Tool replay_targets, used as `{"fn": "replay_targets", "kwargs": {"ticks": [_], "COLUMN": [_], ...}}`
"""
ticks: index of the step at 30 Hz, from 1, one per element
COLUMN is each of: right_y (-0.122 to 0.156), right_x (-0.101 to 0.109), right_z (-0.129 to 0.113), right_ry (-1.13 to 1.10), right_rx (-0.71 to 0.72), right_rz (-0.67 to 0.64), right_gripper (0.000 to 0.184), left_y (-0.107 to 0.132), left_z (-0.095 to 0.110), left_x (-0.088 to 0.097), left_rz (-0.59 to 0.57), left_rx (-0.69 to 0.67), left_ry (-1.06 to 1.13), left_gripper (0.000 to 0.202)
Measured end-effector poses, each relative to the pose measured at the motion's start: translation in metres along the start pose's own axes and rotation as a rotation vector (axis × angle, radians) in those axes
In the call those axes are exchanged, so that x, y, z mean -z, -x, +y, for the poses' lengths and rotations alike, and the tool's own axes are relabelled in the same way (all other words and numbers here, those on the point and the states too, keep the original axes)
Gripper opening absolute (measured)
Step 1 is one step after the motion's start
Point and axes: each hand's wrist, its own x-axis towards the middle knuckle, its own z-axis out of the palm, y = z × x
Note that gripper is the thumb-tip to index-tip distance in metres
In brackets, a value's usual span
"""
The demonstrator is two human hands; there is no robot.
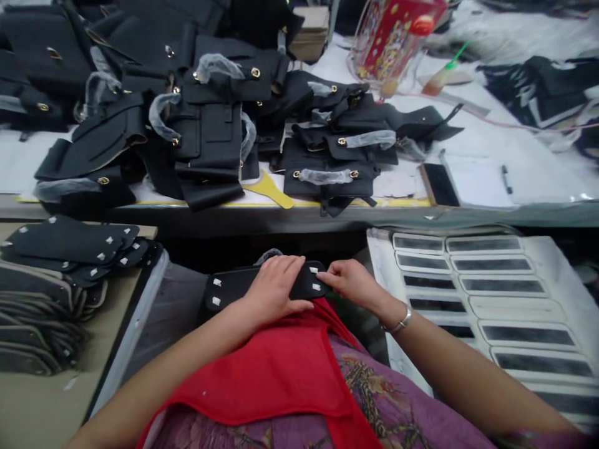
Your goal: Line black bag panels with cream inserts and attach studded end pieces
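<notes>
A long black bag panel (234,284) lies across my lap, over the red apron, with small white tabs (217,282) near both ends. My left hand (276,284) rests flat across its middle, fingers stretched out and thumb apart. At the panel's right end, my right hand (350,282) has thumb and forefinger pinched at the upper white tab (314,270). Just below is another white tab (317,287), which it does not touch. Behind the panel shows a bit of a plastic-wrapped handle (268,255). My left hand hides the panel's centre.
Black bags (210,134) with wrapped handles crowd the bench, beside a yellow scraper-like piece (269,189), a phone (440,184) and a pen (506,179). Stacked black panels (65,240) lie at left. A white sheet (386,274) holding dark strips is at right.
</notes>
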Motion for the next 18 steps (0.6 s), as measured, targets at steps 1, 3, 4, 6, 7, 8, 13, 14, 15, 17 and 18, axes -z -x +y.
{"fn": "replay_targets", "kwargs": {"ticks": [1, 3, 4, 6, 7, 8, 13, 14, 15, 17, 18], "right_y": [-0.001, -0.002, -0.003, -0.004, -0.004, -0.004, 0.000, 0.001, 0.002, 0.005, 0.005], "right_x": [0.001, 0.002, 0.002, 0.003, 0.003, 0.003, 0.004, 0.003, 0.002, -0.001, -0.003], "right_z": [0.001, 0.002, 0.003, 0.004, 0.005, 0.005, 0.006, 0.006, 0.007, 0.008, 0.009], "right_ry": [-0.006, -0.029, -0.043, -0.077, -0.093, -0.108, -0.122, -0.100, -0.071, -0.012, 0.011], "right_rx": [0.003, 0.002, 0.002, 0.006, 0.009, 0.010, 0.010, 0.027, 0.051, 0.103, 0.123], "right_rz": [-0.004, -0.011, -0.015, -0.029, -0.034, -0.039, -0.044, -0.027, 0.000, 0.068, 0.097], "right_gripper": [0.041, 0.040, 0.039, 0.039, 0.039, 0.039, 0.038, 0.038, 0.038, 0.038, 0.037], "left_y": [-0.009, -0.019, -0.022, -0.025, -0.026, -0.027, -0.031, -0.030, -0.030, -0.029, -0.028], "left_z": [0.005, 0.010, 0.009, 0.007, 0.007, 0.006, 0.011, 0.012, 0.013, 0.015, 0.015], "left_x": [-0.008, -0.018, -0.020, -0.020, -0.020, -0.019, -0.017, -0.017, -0.018, -0.019, -0.020], "left_rz": [-0.028, -0.068, -0.081, -0.101, -0.111, -0.120, -0.164, -0.162, -0.158, -0.146, -0.138], "left_rx": [-0.014, -0.008, -0.004, -0.001, -0.001, 0.000, 0.019, 0.019, 0.018, 0.018, 0.020], "left_ry": [-0.005, -0.026, -0.037, -0.051, -0.055, -0.060, -0.072, -0.075, -0.077, -0.079, -0.078], "left_gripper": [0.085, 0.086, 0.084, 0.080, 0.077, 0.075, 0.071, 0.070, 0.070, 0.070, 0.070]}}
